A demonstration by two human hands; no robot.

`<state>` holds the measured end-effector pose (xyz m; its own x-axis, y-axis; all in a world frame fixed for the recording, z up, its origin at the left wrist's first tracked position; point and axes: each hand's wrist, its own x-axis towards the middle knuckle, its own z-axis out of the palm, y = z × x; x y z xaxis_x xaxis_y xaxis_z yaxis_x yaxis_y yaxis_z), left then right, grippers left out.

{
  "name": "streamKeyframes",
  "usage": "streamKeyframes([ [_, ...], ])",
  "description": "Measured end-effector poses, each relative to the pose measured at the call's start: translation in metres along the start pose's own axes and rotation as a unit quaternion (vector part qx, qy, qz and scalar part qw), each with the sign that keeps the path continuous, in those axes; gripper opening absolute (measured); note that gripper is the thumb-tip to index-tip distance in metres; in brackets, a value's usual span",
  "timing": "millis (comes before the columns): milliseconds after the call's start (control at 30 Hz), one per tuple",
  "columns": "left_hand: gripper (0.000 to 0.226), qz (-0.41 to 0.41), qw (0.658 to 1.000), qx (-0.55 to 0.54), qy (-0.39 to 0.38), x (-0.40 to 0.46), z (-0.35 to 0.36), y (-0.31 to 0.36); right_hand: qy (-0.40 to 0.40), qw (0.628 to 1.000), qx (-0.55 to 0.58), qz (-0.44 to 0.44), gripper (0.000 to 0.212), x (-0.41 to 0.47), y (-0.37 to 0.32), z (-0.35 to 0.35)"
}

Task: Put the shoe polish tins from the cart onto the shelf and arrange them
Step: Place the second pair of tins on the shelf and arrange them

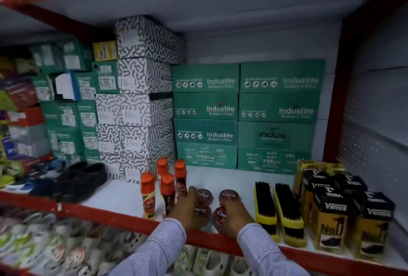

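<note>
Several round dark-red polish tins marked "Cherry" lie on the white shelf (223, 178), near its red front edge. My left hand (187, 208) is closed over the front left tin (202, 211), with another tin (206, 195) just behind it. My right hand (237, 216) grips the front right tin (220, 216); the back right tin (229, 196) sits free behind my fingers. Both striped sleeves reach in from below. The cart is out of view.
Orange-capped polish bottles (166, 189) stand close left of my left hand. Two yellow-backed brushes (284, 207) lie right of the tins, then black-and-yellow Venus boxes (331, 216). Green shoe boxes (247, 116) and patterned boxes (141, 103) fill the back. Black shoes (84, 178) sit at left.
</note>
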<state>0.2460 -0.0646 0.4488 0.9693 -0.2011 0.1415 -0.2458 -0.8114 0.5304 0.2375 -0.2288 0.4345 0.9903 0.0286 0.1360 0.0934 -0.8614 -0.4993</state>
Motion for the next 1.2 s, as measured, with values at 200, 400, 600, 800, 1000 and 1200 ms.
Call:
streamKeyframes([
  [200, 0.078, 0.039, 0.999, -0.005, -0.034, 0.011, 0.006, -0.017, -0.048, 0.998, 0.039, 0.000, 0.052, 0.003, 0.011, -0.004],
  [400, 0.030, 0.041, 0.999, 0.004, 0.007, 0.043, 0.002, -0.007, 0.062, 0.995, 0.073, 0.041, 0.031, 0.039, 0.012, -0.026],
  [600, 0.033, 0.062, 0.997, 0.055, -0.005, 0.065, 0.015, -0.011, 0.014, 0.997, 0.053, 0.057, 0.025, 0.059, 0.012, -0.014],
  [800, 0.028, 0.061, 0.998, 0.026, 0.017, 0.082, 0.028, -0.028, 0.002, 0.998, 0.058, 0.038, 0.019, 0.063, 0.021, -0.006],
  [1000, 0.022, 0.077, 0.997, 0.011, 0.026, 0.081, 0.028, -0.030, 0.003, 0.997, 0.074, 0.034, 0.020, 0.060, 0.022, -0.005],
  [1200, 0.023, 0.085, 0.995, -0.002, 0.046, 0.066, 0.016, -0.023, 0.040, 0.996, 0.072, 0.025, 0.025, 0.047, 0.020, -0.017],
])
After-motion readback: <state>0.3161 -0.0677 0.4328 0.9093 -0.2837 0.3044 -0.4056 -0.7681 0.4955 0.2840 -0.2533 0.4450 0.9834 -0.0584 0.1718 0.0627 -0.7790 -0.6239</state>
